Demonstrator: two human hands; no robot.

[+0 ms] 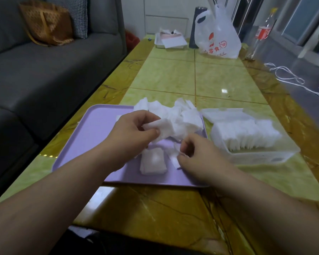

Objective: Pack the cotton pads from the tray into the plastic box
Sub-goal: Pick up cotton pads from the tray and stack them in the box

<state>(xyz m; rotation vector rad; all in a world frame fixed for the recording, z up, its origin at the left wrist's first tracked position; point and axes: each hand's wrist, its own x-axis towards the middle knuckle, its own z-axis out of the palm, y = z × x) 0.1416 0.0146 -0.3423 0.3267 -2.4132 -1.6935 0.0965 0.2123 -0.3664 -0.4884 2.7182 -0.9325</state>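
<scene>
A lilac tray [92, 133] lies on the table in front of me. A loose heap of white cotton pads [184, 116] fills its far right corner, and a small neat stack of pads [153, 161] rests near its front. My left hand [131, 133] pinches a few pads at the heap's near edge. My right hand [195, 153] pinches a pad just right of the small stack. To the right of the tray stands the clear plastic box [261, 155], its lid open at the back, with a row of pads [247, 133] packed upright inside.
A white plastic bag [219, 37], a dark cylinder [197, 28] and a white tray of papers [170, 41] stand at the table's far end. A grey sofa [53, 67] runs along the left. White cables [287, 76] lie on the floor to the right.
</scene>
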